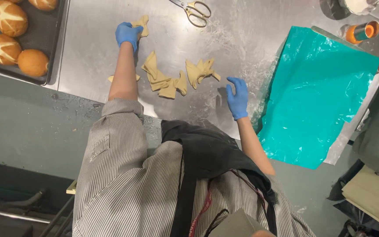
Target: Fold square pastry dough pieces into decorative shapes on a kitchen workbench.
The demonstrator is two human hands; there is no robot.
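Single head view, high above bench (242, 39), facing straight down; wearer's torso at frame bottom, bench beyond.

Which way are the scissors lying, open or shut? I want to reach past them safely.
Shut, as far as visible: the scissors lie flat on the steel table, handle loops close together; the blade tips run out of frame.

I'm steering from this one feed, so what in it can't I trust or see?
Head view only:
- Dough piece: mostly hidden under the left hand, so the grip is unclear.
- Small dough scrap: partly behind the left forearm.
- Baking tray and its buns: cut by the left and top edges.
- Orange cup: contents too small to tell.
- Right hand: whether it touches the steel table is unclear.
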